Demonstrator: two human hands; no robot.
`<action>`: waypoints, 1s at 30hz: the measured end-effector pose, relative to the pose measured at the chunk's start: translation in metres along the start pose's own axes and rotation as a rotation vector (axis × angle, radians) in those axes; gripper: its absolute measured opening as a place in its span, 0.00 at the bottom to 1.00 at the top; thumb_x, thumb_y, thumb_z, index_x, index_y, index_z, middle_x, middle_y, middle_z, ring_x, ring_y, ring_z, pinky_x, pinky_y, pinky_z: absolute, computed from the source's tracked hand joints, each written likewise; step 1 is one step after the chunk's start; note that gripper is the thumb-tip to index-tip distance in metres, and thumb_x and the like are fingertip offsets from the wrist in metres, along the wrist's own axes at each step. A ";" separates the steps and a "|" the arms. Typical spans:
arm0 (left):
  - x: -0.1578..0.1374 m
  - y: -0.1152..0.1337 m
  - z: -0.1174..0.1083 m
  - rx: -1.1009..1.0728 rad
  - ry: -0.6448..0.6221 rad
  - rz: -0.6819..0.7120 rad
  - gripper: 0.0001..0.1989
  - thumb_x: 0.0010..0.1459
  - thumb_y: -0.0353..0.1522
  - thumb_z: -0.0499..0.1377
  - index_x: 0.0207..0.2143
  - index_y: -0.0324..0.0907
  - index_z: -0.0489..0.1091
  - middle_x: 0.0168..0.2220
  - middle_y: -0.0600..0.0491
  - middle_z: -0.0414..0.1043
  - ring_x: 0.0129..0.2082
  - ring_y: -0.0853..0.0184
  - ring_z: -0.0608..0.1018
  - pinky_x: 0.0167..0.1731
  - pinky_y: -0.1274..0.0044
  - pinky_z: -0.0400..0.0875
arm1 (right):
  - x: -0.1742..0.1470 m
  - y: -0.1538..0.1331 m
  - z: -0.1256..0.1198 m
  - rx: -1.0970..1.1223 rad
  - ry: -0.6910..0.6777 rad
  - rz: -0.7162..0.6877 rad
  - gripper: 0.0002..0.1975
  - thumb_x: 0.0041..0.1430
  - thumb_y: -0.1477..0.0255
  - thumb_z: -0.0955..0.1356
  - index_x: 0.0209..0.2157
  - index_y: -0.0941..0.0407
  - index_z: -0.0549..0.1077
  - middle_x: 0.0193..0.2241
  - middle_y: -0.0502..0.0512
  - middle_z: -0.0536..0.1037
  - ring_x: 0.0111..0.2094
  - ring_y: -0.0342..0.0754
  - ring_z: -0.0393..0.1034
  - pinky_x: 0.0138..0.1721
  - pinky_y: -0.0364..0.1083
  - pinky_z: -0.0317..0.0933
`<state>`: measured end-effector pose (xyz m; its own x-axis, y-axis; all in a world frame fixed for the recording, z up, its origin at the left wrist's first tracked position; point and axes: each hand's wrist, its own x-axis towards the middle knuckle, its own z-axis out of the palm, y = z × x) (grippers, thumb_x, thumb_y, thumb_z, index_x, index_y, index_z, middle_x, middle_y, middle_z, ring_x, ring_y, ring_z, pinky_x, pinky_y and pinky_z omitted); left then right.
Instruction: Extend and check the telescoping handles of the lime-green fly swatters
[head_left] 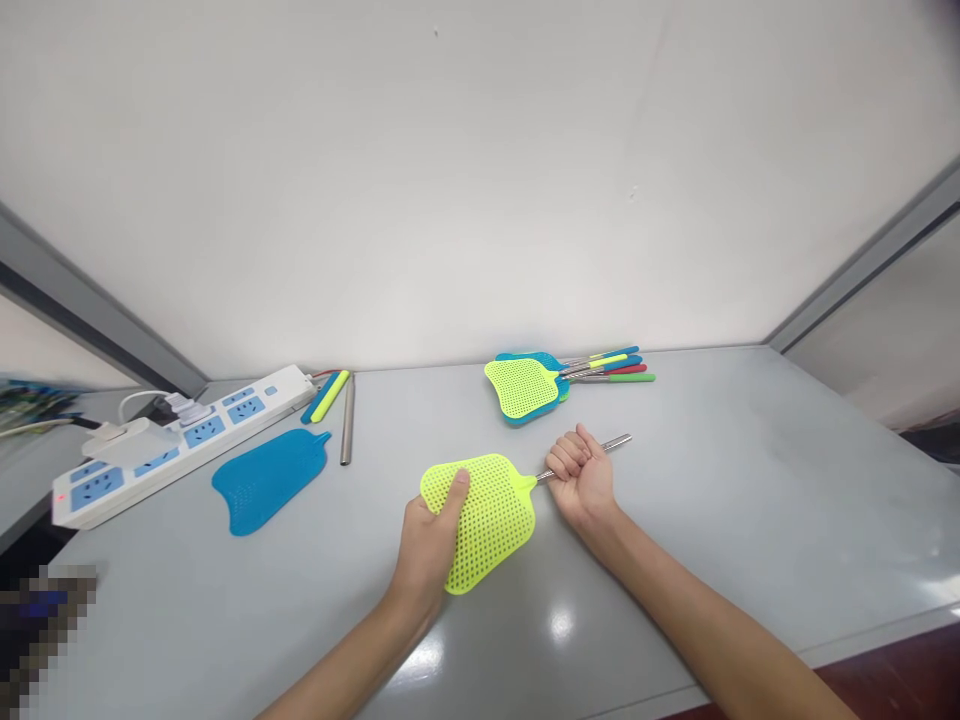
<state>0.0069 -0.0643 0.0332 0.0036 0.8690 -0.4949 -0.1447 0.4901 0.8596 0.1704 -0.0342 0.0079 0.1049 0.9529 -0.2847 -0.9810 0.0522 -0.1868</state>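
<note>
A yellow-green fly swatter [491, 525] is held between my two hands, just above the grey table. My left hand [431, 545] grips the edge of its perforated head, thumb on top and fingers hidden beneath. My right hand [581, 475] is wrapped round the metal rod [619, 441], whose bare end sticks out to the right without a coloured grip. To the left lies a loose blue swatter head [270, 480]. A separate metal tube [347, 420] rests beyond it, beside a yellow handle grip [330, 397] and a blue one.
Several swatters with coloured handles lie stacked [525, 388] against the white wall. A white power strip [187, 440] with plugs and cables runs along the table's left side. The grey table [735, 480] meets frame posts at both back corners.
</note>
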 end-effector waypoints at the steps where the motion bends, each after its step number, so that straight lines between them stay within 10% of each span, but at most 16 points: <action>1: -0.001 0.001 0.000 0.008 0.002 -0.004 0.23 0.43 0.44 0.58 0.36 0.35 0.70 0.26 0.47 0.74 0.23 0.63 0.76 0.20 0.77 0.69 | 0.000 0.000 0.000 0.008 -0.002 0.007 0.18 0.56 0.73 0.58 0.15 0.56 0.45 0.09 0.40 0.45 0.10 0.35 0.38 0.10 0.38 0.40; 30: -0.001 0.008 -0.012 -0.176 -0.388 0.012 0.20 0.49 0.38 0.56 0.43 0.38 0.67 0.43 0.43 0.70 0.39 0.59 0.74 0.38 0.72 0.68 | 0.007 -0.033 0.010 -0.126 -0.168 0.011 0.14 0.55 0.73 0.60 0.17 0.57 0.52 0.15 0.43 0.51 0.15 0.36 0.51 0.18 0.39 0.53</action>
<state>-0.0062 -0.0620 0.0389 0.3684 0.8523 -0.3712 -0.3132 0.4898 0.8136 0.2015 -0.0263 0.0211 0.0550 0.9902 -0.1285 -0.9527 0.0135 -0.3037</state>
